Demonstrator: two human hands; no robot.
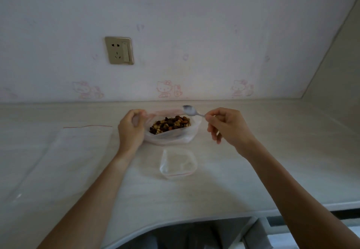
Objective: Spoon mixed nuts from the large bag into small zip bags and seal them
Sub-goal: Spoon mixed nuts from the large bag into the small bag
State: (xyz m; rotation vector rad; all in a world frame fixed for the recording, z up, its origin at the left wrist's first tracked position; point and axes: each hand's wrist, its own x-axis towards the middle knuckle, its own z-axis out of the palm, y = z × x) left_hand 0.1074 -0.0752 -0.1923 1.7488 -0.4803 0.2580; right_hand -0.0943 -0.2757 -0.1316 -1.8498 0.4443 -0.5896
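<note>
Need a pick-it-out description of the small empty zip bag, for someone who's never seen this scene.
Start at the large bag of mixed nuts, held open on the pale counter between the left hand and the right hand. Directly in front of it, nearer the person, lies the small zip bag. It is clear, empty and untouched, with a thin red line along its near edge.

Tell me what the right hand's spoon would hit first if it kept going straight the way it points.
The spoon in the right hand points left, over the large bag. It would likely meet the bag's raised rim near the left hand first; depth is unclear.
</note>
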